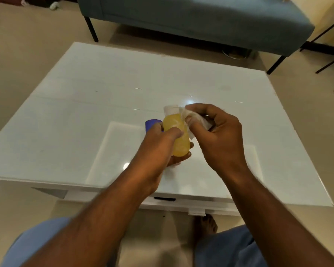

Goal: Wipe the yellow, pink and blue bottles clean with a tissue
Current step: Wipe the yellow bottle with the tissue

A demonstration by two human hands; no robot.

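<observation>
Yellow bottle (176,136) — light, likely slippery plastic, left hand (158,151) wrapped round its body — right hand (218,137) pinching tissue (193,120) against its shoulder

In front of me, a white glossy table (96,105) fills the middle of the frame, and ceiling light reflects off its top. A drawer (181,204) with a dark handle slot sits under its near edge. Beyond the table, a teal bench (191,20) on thin black legs spans the top of the frame. At the upper right edge stand the black legs of a further piece of furniture (330,31). The beige floor (27,60) surrounds the table. My blue trousers (228,247) occupy the bottom of the frame, and my bare foot (206,226) rests on the floor below the drawer.
</observation>
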